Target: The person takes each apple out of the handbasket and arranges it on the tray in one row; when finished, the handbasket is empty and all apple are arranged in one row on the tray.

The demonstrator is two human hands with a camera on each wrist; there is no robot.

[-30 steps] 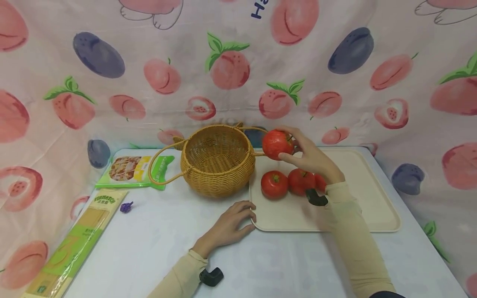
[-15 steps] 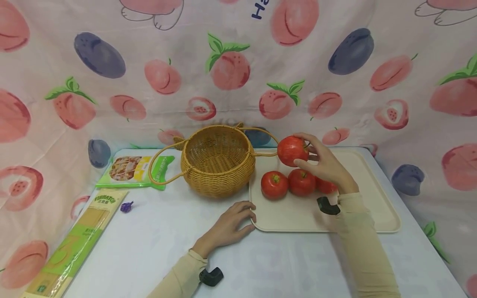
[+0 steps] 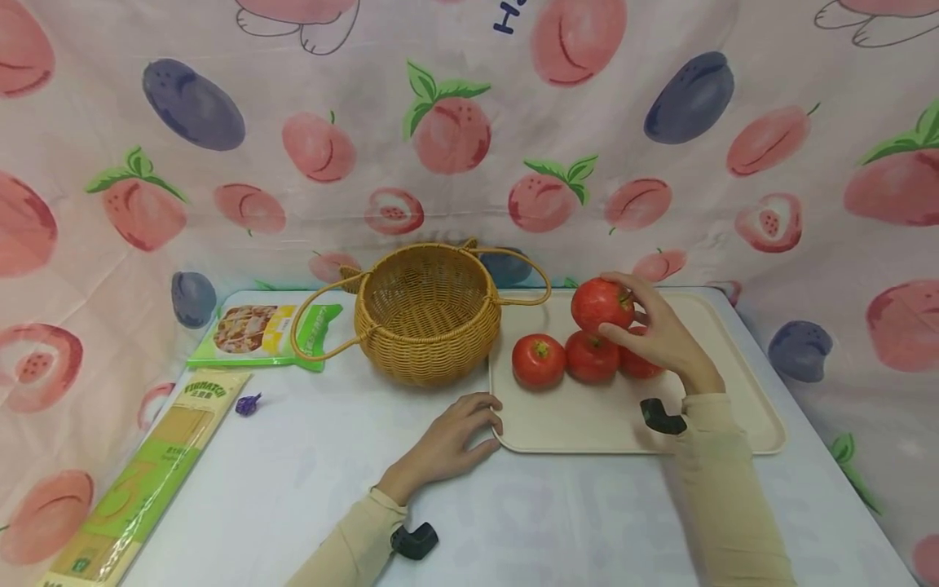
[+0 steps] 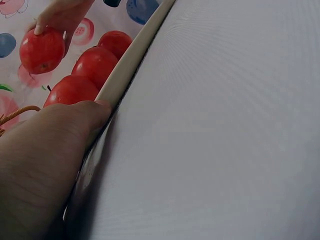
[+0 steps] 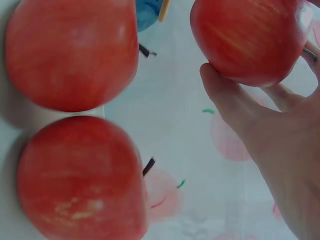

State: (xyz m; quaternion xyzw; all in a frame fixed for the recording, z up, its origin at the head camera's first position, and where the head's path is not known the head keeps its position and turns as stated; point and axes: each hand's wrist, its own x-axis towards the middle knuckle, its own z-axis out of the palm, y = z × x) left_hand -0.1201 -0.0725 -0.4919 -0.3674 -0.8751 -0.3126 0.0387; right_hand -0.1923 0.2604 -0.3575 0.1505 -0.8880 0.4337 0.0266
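Observation:
My right hand (image 3: pixel 660 330) holds a red apple (image 3: pixel 596 305) between thumb and fingers, above the back of the cream tray (image 3: pixel 579 428). Under it, three red apples stand in a row: a left apple (image 3: pixel 539 361), a middle apple (image 3: pixel 591 359) and a right apple (image 3: pixel 637 359), which the hand partly covers. In the right wrist view the held apple (image 5: pixel 250 40) shows a dark stem near the palm. My left hand (image 3: pixel 451 440) grips the tray's front left corner; its thumb (image 4: pixel 95 112) lies on the rim in the left wrist view, its other fingers hidden there.
A wicker basket (image 3: pixel 433 355) with two looped handles stands left of the tray, nothing in it. Further left lie a green food packet (image 3: pixel 257 334), a long noodle packet (image 3: pixel 161 456) and a small purple object (image 3: pixel 248 404). A fruit-print cloth (image 3: pixel 455 204) rises behind the table.
My right hand has carried the apple rightward and a little lower, away from the basket's right handle to above the middle and right apples. The left hand stays at the tray corner.

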